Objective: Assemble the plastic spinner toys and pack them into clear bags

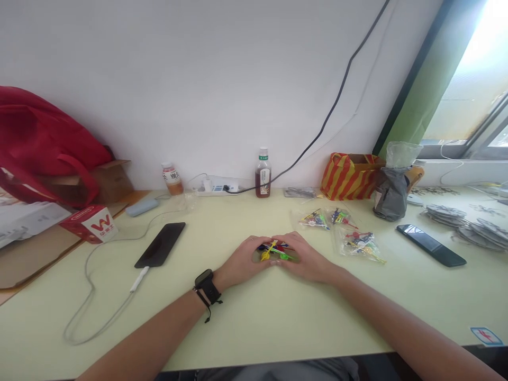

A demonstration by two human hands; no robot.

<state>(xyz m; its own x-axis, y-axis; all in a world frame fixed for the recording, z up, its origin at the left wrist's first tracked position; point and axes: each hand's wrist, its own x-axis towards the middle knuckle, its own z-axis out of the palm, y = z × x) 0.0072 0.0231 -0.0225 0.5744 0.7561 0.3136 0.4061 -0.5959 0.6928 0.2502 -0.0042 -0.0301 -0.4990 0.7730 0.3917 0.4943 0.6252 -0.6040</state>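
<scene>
My left hand, with a black watch on its wrist, and my right hand meet at thumbs and fingertips over the middle of the table. Both are closed in a ring around a small pile of coloured plastic arrow pieces. A yellow one lies on top, with green, red and dark blue ones under or beside it. My fingers hide part of the pile. To the right of my right hand lie clear bags of similar coloured pieces.
A phone on a white cable lies left; another phone lies right. Behind stand a drink bottle, a second bottle, a power strip and a striped bag. Grey disc stacks sit far right.
</scene>
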